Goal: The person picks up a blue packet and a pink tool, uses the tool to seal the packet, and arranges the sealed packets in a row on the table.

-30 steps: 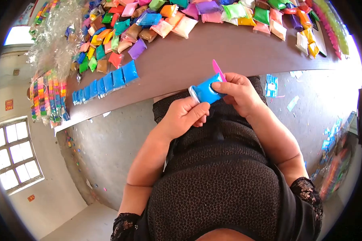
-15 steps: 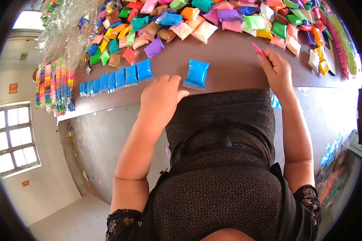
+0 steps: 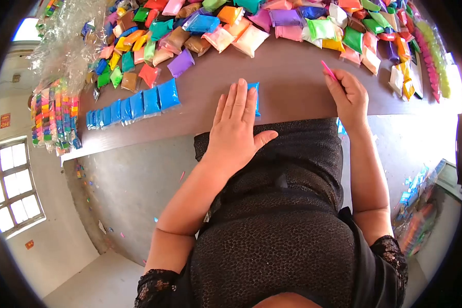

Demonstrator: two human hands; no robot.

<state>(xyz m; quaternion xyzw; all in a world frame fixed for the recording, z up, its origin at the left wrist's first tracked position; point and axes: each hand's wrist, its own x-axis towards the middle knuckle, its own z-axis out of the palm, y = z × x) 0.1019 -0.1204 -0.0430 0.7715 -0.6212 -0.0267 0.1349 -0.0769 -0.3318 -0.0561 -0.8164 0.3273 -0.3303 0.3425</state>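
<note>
Pressing the blue packet flat on the surface, the left hand with fingers spread should push evenly, while the right hand pinches a pink stick.

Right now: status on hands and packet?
Left hand flat on blue plastic packet. Right hand pinching pink stick. Brown table beside packet bare.

A packet lies on the table, beneath the left hand.
</note>
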